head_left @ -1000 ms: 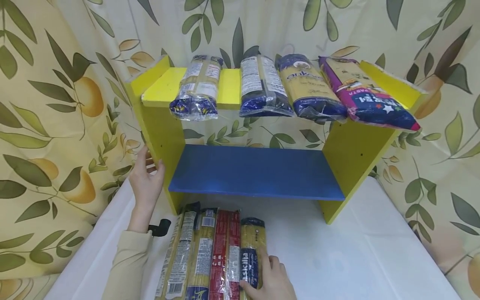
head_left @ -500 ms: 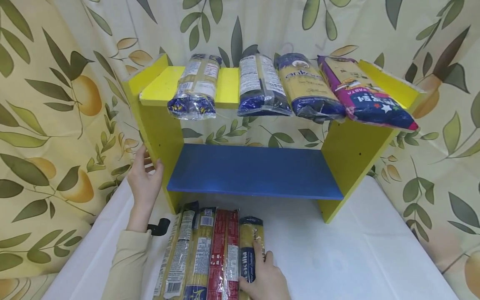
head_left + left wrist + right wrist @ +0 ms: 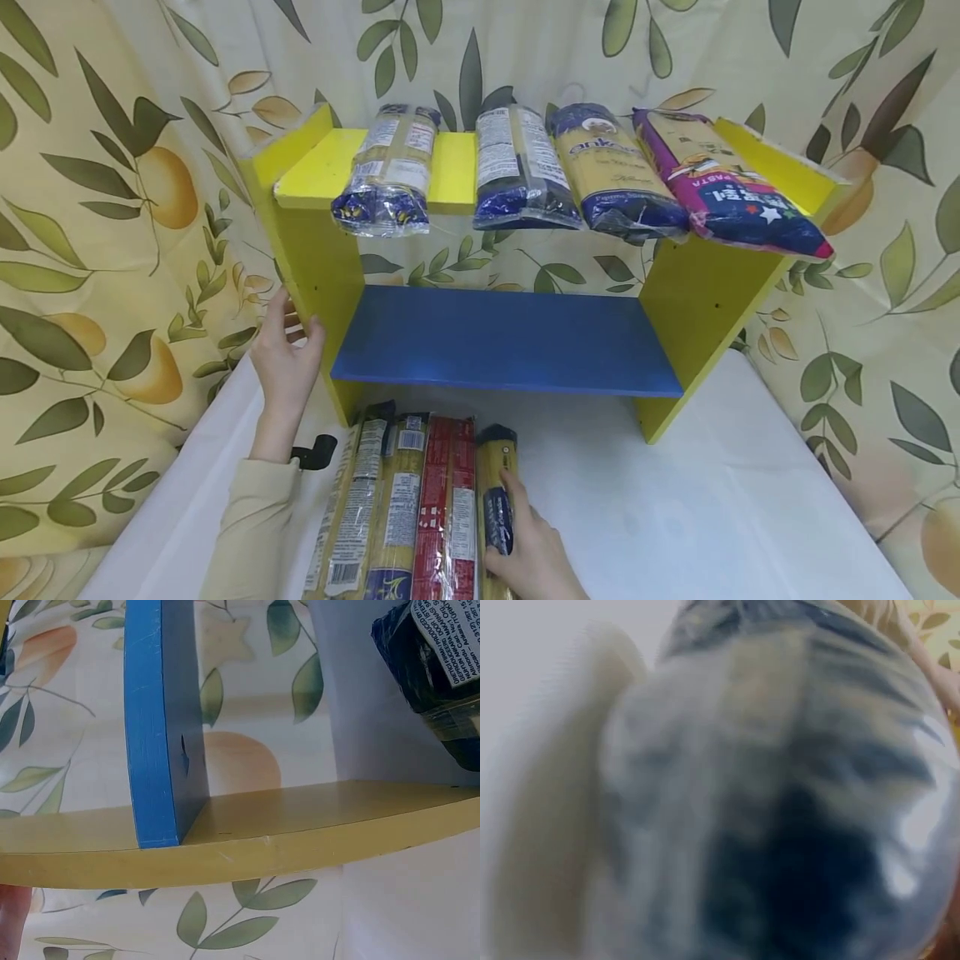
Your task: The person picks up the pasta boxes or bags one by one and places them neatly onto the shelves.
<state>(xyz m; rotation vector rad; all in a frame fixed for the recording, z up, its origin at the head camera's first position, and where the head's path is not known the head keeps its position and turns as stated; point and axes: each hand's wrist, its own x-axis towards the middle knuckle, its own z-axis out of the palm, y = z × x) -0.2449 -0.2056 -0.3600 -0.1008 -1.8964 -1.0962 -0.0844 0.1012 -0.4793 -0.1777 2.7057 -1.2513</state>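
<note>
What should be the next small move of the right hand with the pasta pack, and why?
Probably lift the pasta pack toward the blue shelf: the right hand already grips it, that shelf is bare, and the left hand steadies the yellow side panel.

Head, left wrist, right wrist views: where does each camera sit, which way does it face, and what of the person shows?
Head: looks forward and down at the yellow shelf unit, both hands and a beige sleeve in view.
Left wrist: beside the shelf's side panel, facing the blue shelf board edge-on; only a sliver of skin at the lower-left corner.
Right wrist: pressed close to a blurred spaghetti packet.
Shared: head and left wrist both show the blue board.
</note>
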